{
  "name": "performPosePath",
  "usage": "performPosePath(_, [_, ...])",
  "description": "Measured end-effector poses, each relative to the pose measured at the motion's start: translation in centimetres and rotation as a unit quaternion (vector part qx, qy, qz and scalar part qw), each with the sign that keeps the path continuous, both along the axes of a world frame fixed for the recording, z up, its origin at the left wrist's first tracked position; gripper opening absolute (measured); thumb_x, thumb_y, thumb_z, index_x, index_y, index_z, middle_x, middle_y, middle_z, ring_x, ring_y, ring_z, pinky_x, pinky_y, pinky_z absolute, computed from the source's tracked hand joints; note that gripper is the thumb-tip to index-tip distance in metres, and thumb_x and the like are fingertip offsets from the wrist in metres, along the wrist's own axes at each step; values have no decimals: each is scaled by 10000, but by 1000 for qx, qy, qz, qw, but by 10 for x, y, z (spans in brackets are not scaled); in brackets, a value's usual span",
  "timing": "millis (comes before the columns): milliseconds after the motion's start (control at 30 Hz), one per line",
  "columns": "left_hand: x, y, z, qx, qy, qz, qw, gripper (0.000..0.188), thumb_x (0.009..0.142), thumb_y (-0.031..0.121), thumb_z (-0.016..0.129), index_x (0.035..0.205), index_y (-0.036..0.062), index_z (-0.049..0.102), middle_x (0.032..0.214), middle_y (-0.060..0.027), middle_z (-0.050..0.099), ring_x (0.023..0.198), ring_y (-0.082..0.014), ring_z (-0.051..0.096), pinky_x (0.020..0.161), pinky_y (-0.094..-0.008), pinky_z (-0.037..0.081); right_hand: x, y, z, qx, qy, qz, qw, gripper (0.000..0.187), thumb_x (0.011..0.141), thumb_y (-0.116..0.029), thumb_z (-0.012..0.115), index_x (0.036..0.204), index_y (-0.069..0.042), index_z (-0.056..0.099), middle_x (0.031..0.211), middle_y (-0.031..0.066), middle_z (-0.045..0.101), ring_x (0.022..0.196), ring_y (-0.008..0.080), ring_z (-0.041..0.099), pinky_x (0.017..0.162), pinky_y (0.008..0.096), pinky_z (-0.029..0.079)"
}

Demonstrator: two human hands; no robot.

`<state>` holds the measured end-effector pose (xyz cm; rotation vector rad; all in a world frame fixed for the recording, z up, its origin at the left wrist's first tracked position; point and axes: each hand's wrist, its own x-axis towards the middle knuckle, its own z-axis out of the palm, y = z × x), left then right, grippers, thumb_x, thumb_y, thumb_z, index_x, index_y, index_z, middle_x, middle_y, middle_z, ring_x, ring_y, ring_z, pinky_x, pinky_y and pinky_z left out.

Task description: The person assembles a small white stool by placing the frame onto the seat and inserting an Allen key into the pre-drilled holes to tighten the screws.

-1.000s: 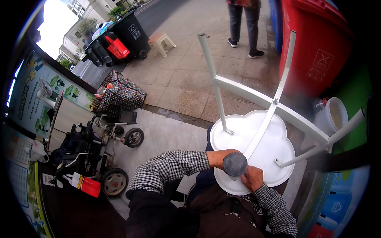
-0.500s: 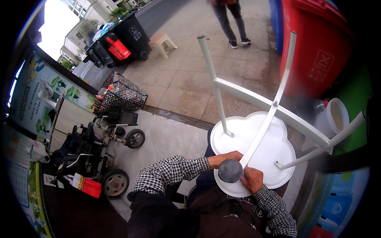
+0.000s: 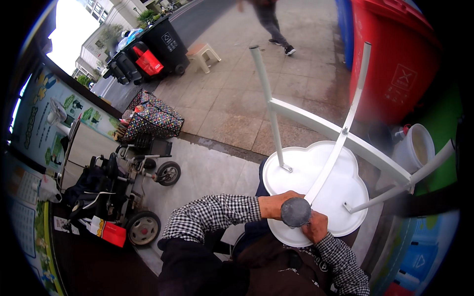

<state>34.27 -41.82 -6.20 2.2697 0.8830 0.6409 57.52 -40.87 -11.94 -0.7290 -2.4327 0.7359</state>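
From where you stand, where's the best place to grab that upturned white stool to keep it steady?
Probably by the near leg, just above its grey foot cap, coming from the near side. The white stool lies seat-down with its legs pointing up and out, and this leg slants toward the left hand and right hand already at it.

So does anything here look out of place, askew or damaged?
The white stool is upside down, its legs pointing up, its seat toward the person's lap. The left hand and right hand sit at a dark round cap on the nearest leg. No damage or spill is visible.
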Motion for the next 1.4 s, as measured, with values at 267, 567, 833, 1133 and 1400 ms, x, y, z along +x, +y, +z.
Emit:
performPosePath(267, [-1, -5, -56, -181, -34, 31, 982, 308, 832, 176, 845, 1064, 41, 694, 966, -137, 705, 906, -268, 686, 826, -342, 557, -2, -2, 15, 2, -42, 5, 999, 479, 776, -113, 762, 1173, 63, 559, 756, 149, 653, 693, 371, 668, 592, 472, 532])
performPosePath(567, [-13, 0, 15, -327, -129, -40, 935, 246, 959, 239, 713, 1115, 56, 660, 895, -64, 694, 861, -175, 663, 804, -356, 538, -6, 0, 13, -39, -18, -20, 999, 199, 732, -140, 757, 909, -89, 682, 734, 139, 647, 690, 376, 659, 618, 471, 533])
performPosePath(833, [9, 4, 25, -134, -37, 27, 990, 314, 860, 257, 778, 1071, 43, 686, 984, -148, 710, 930, -315, 686, 838, -430, 541, -1, 1, 4, 0, 7, -3, 1000, 213, 828, -185, 771, 973, -76, 659, 764, 133, 681, 685, 357, 681, 599, 469, 547])
performPosePath(1133, [-3, 2, 9, -376, -142, 70, 913, 196, 944, 172, 594, 1057, 24, 655, 855, -93, 645, 763, -215, 635, 758, -378, 547, -8, -5, 7, -14, -41, -60, 997, 259, 781, -202, 803, 969, -75, 678, 747, 127, 661, 684, 357, 675, 604, 468, 546])
performPosePath(1400, [-7, -4, 64, -94, -20, 15, 995, 375, 798, 148, 784, 1142, 59, 663, 1069, -169, 700, 989, -370, 708, 840, -439, 592, -6, -3, 15, 28, -20, -16, 999, 304, 852, -221, 801, 1062, -96, 619, 738, 108, 674, 669, 318, 686, 591, 454, 540])
